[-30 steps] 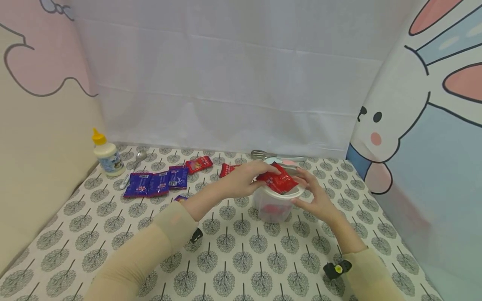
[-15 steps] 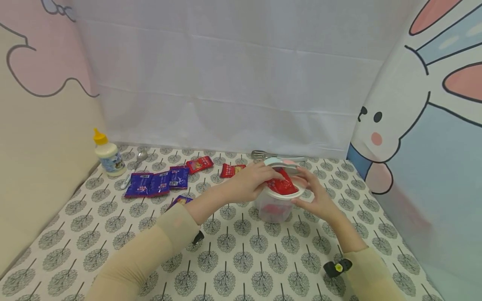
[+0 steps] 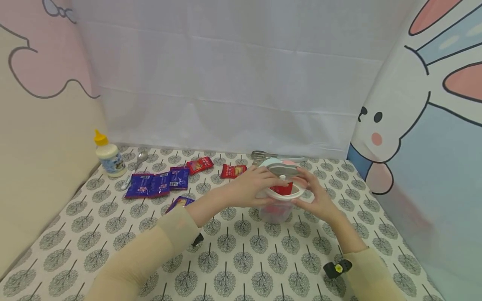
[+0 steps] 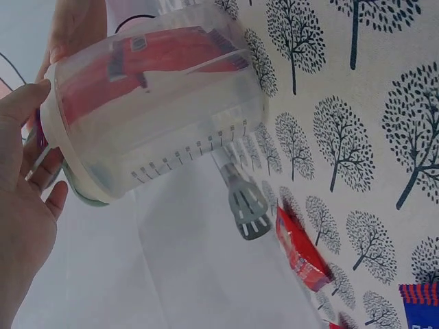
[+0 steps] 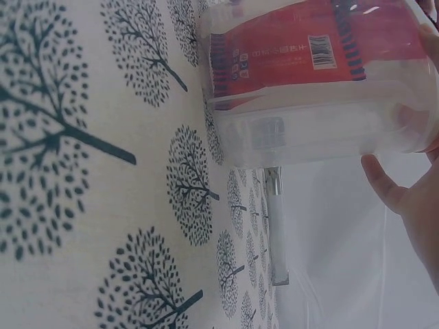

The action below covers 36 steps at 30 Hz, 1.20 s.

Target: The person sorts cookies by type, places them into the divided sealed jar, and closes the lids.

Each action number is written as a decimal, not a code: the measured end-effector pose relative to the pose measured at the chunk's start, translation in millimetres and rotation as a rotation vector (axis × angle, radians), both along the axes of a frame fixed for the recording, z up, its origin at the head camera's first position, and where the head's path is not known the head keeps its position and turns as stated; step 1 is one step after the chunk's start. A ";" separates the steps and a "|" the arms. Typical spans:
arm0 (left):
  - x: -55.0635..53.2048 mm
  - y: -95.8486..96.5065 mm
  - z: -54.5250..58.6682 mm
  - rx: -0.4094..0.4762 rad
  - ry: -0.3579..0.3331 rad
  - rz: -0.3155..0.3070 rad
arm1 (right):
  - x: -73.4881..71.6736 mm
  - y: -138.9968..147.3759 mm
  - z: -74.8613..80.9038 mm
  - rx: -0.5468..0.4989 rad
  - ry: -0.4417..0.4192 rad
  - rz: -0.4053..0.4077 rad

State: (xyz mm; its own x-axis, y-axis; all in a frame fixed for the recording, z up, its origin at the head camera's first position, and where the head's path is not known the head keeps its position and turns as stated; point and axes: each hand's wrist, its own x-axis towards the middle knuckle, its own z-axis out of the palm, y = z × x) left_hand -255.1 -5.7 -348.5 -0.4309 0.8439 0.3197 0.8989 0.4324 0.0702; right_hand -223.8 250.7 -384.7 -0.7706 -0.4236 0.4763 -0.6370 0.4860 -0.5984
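A clear plastic canister (image 3: 275, 215) with a white rim stands on the patterned cloth, its grey-edged lid (image 3: 284, 169) raised at the back. Inside, red snack packets (image 5: 288, 55) show through the wall, and another red packet (image 3: 284, 189) sits at the mouth. My left hand (image 3: 248, 186) reaches over the opening, fingers extended beside that packet. In the left wrist view, its thumb lies at the rim (image 4: 55, 123). On the other side, my right hand (image 3: 320, 205) grips the canister at the rim, with thumb in front and fingers behind.
Two red packets (image 3: 200, 164) lie left of the canister. Several blue packets (image 3: 159, 184) lie farther left, near a spoon (image 3: 141, 157) and a yellow-capped bottle (image 3: 110, 159). A whisk (image 3: 260, 155) and other utensils lie behind the canister, by the white cloth wall (image 3: 226, 83).
The left hand's red packet went down into the canister's mouth, and its fingers now extend over the opening. The right hand has stayed at the rim.
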 end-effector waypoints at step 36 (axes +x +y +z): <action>-123.2 -89.8 -95.8 0.044 -0.563 0.492 | -13.1 8.2 -16.3 -0.003 0.014 0.028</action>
